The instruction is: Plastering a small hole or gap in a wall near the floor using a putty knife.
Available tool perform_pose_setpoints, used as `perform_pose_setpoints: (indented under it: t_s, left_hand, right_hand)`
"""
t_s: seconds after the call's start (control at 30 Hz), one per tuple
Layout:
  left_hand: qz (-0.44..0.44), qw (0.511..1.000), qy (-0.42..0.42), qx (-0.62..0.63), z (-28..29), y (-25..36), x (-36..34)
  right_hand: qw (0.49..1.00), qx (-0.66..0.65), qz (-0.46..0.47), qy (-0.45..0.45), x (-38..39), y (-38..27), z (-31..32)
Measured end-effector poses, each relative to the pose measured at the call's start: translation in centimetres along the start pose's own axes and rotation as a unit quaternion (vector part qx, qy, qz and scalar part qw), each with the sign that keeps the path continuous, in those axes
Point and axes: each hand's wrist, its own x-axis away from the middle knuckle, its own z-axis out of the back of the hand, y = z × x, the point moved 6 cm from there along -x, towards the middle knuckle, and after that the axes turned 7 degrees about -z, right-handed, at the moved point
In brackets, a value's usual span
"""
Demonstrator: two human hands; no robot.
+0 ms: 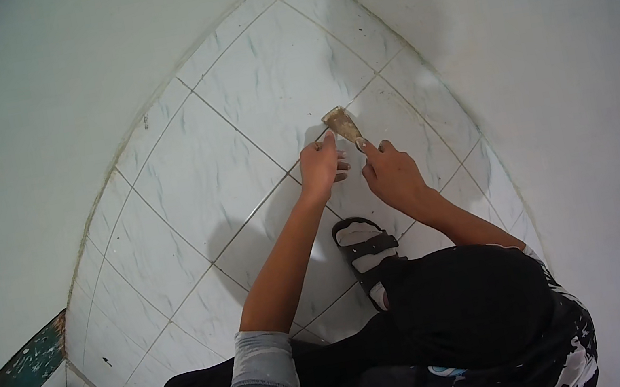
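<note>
We saw the right hand [391,173] closed around a flat, rusty-brown metal scraper [342,124] whose blade met the glossy white marbled floor tiles [200,171], the left hand [320,167] pressing loosely curled fingers just beside it.

A floor of glossy white square ceramic tiles with faint grey marbling [192,176] is running into a corner between two plain white walls, its thin dark grout lines crossing in a diagonal grid. A small scraper with a wide, dirty beige blade [342,124] is resting on a grout line near that corner. A foot in a black strapped sandal [368,253] is standing flat on the tiles below it.
</note>
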Motion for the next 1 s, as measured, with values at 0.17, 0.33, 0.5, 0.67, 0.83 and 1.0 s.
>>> perform_pose_setpoints:
  t_s: [0.17, 0.33, 0.5, 0.67, 0.83, 1.0]
  left_hand:
    - [0.059, 0.993, -0.024, 0.104, -1.8, -0.9, -0.6]
    - [0.032, 0.991, -0.021, 0.125, -2.4, -1.3, -2.1]
    - [0.006, 0.996, -0.013, 0.092, -3.0, -1.1, -3.1]
    - [-0.040, 0.999, 0.015, 0.000, -3.8, -0.3, -5.2]
    - [-0.104, 0.987, 0.044, -0.118, -4.0, 0.2, -6.6]
    - [-0.102, 0.987, 0.034, -0.122, -3.6, 0.0, -5.5]
  right_hand:
    - [1.000, -0.009, -0.024, -0.009, 0.6, -0.7, -0.3]
    - [0.999, 0.012, -0.040, -0.021, 1.0, -1.0, -1.2]
    - [0.998, 0.016, -0.058, -0.013, 0.7, -0.7, -1.5]
    - [0.996, -0.035, -0.076, -0.003, -0.5, 0.4, -1.2]
    - [0.995, -0.068, -0.078, 0.006, -1.2, 1.4, -1.2]
    - [0.993, -0.096, -0.068, -0.006, -0.2, 1.3, -1.1]
